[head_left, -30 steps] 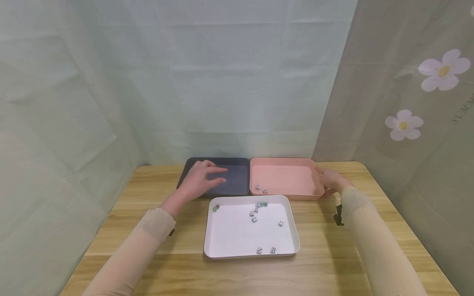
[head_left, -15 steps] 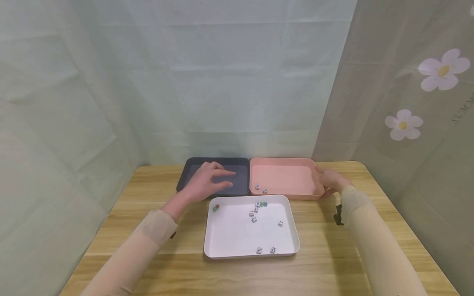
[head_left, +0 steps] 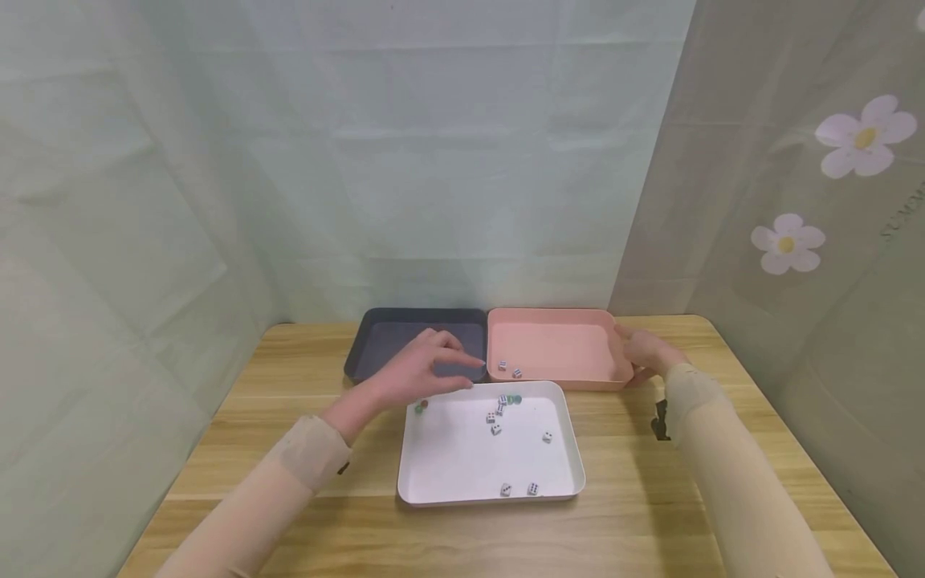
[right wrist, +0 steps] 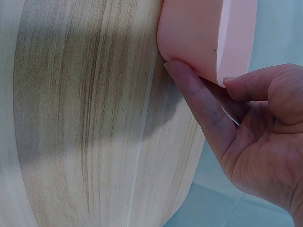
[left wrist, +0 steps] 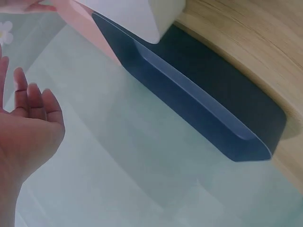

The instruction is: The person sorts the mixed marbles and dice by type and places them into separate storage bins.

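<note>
My left hand [head_left: 422,369], fingers extended and nothing held, hovers over the front of a dark navy tray [head_left: 390,337] and the back edge of a white tray [head_left: 455,461]. At the right end of a pink tray [head_left: 560,341], my right hand [head_left: 650,351] grips the wall. Its thumb meets the rim while a finger lies against the lower corner, as the right wrist view shows. Two dice [head_left: 516,373] lie in the pink tray's front left corner. Several white dice [head_left: 496,429] are scattered in the white tray, beside small green round pieces [head_left: 517,399] and a brownish one [head_left: 424,404].
The navy and pink trays stand side by side at the back of the wooden table [head_left: 289,401], with the white tray in front of them. Pale cloth [head_left: 448,160] hangs behind and at the sides. A small black object [head_left: 661,421] shows by the right sleeve.
My left hand has moved right and toward me, from over the navy tray to the white tray's back edge. My right hand and the trays have stayed put.
</note>
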The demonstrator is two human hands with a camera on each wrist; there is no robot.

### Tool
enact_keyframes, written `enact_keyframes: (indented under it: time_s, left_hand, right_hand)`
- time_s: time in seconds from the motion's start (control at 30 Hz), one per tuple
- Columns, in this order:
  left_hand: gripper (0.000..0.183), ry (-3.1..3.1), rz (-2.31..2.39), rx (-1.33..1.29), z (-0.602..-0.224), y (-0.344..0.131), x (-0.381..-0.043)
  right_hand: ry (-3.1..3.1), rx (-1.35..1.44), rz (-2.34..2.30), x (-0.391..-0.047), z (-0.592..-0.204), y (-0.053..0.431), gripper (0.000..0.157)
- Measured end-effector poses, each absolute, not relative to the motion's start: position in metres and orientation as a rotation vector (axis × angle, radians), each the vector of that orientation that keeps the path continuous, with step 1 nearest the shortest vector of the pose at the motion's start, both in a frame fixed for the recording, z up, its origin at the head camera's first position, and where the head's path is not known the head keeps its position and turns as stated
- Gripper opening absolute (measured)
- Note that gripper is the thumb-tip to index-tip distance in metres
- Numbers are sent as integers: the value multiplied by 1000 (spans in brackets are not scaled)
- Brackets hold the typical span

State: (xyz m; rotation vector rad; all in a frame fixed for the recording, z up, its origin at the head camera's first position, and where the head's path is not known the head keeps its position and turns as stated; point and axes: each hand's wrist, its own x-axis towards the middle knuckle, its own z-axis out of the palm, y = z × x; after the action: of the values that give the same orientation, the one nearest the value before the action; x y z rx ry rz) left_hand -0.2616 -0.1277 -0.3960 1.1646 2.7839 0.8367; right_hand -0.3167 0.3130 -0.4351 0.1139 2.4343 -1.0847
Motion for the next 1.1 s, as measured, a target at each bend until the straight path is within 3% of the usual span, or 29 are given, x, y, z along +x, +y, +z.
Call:
enact_keyframes:
  time_s: [0.53,1.1]
  left_hand:
    - [33,2673,733,1347,-397,-107,-241]
    - [27,2530,523,1441,-425,-87,-226]
  right_hand:
    - [2425,118,-1094,-315,-435,312,72]
    - [2421,102,-1116,-311,-431,311,69]
